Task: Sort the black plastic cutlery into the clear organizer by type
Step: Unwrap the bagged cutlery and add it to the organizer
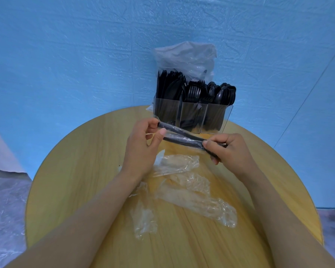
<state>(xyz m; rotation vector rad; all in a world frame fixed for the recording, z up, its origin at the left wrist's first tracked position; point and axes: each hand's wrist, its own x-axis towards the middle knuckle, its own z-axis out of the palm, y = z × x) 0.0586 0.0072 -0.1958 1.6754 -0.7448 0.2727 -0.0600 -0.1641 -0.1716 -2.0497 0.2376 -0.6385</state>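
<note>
Above the round wooden table [75,171], both hands hold one clear-wrapped cutlery pack [182,137] in the air, just in front of the organizer [191,115]. Left hand [143,144] pinches the wrapper's far-left end between thumb and fingers; right hand [230,149] is curled tight round the other end. Hands are apart, pack stretched between them. Long axis runs left-to-right, tilted: left end higher and closer to the organizer, right end lower and nearer the person. Which pieces are inside, and which end is handle, can't be told through the wrap. Organizer has three compartments: knives [168,84] left, forks [194,89] middle, spoons [224,93] right, all packed full. Empty wrappers [191,192] litter the table; a plastic bag [184,57] sits behind the organizer. Risks: wrapper tears suddenly and pieces drop or fly onto the table; thin plastic handles could snap if bent by the pull; crowded compartments may resist another piece or tip the organizer.
</note>
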